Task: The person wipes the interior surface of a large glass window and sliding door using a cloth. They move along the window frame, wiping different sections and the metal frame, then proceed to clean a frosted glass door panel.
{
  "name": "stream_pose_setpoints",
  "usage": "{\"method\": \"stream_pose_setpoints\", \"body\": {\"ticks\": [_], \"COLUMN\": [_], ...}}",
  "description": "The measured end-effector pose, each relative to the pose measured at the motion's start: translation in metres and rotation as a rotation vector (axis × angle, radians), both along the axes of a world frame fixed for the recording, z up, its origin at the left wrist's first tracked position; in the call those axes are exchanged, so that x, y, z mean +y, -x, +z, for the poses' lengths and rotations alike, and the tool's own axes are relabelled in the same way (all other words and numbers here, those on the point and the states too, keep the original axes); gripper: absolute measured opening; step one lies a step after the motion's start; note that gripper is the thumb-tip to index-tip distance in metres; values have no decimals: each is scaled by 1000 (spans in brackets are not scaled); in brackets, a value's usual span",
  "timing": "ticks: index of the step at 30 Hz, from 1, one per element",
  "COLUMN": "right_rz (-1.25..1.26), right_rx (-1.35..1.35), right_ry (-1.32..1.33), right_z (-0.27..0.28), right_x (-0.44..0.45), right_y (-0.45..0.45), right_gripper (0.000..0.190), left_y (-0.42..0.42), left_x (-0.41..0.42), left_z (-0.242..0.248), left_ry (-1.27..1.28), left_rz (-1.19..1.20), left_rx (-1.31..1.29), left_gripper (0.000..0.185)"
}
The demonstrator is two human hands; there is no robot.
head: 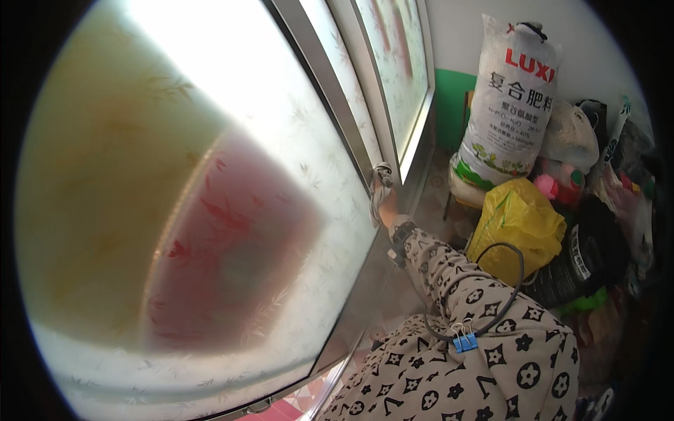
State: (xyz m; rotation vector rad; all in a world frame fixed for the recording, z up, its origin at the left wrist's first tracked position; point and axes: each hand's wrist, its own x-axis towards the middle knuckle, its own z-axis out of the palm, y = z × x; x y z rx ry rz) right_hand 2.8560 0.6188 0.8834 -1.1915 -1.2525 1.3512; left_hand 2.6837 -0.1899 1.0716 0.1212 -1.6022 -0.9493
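My right hand (pixel 388 206) is wrapped around a crumpled grey cloth (pixel 378 193). It presses the cloth against the metal frame (pixel 363 131) of a sliding door, low down beside the frosted glass. A large frosted glass panel (pixel 337 231) with a leaf pattern fills the left of the view, with blurred reddish and yellowish shapes showing through. Behind the hand stands a second frosted panel (pixel 400 68) in a pale frame. A dark band with a small device (pixel 401 237) sits on my right wrist. My left hand is out of view.
A tall white fertilizer sack (pixel 508 105) bearing printed writing leans by the wall on the right. Close to my right arm are a yellow plastic bag (pixel 518 226) and a black bag (pixel 595 252). A cable (pixel 521 268) loops to a blue binder clip (pixel 465 343) on my patterned clothing.
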Motion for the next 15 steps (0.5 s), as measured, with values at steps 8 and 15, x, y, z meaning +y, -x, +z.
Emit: {"method": "stream_pose_setpoints", "body": {"ticks": [8, 15], "right_rz": [26, -115], "right_rx": [-29, 307], "right_ry": [505, 799], "right_z": [-74, -89], "right_x": [-1, 23], "right_y": [-16, 10], "right_gripper": [69, 52], "left_y": [-35, -101], "left_x": [15, 187], "left_z": [17, -59], "left_ry": [-112, 291], "left_rz": [-129, -415], "left_rx": [41, -114], "left_gripper": [38, 38]}}
